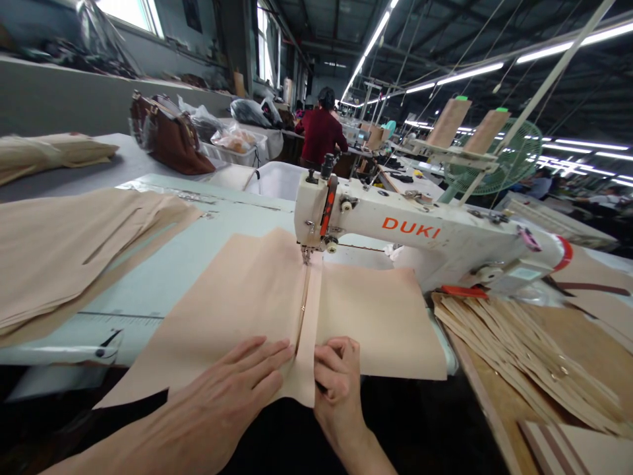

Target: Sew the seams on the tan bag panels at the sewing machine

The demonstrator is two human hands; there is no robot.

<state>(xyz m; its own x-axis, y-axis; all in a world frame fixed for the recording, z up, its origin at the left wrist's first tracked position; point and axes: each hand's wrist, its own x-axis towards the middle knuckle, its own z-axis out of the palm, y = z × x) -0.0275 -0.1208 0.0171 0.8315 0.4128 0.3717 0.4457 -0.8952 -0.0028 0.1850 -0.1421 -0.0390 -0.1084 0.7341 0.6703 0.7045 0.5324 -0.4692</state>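
A large tan fabric panel lies across the bed of a white sewing machine. Down its middle runs a slot with a zipper in it, and a narrow tan strip lies along the slot's right side. The zipper's far end sits under the presser foot. My left hand rests flat on the panel, fingers stretched toward the slot. My right hand has its fingers curled, pinching the strip's right edge near the front; the fingertips are partly hidden.
Stacked tan panels lie on the left. Several zipper strips cover a wooden board on the right. A brown handbag stands behind at left. Thread cones and a green fan stand behind the machine. A person in dark red sits farther back.
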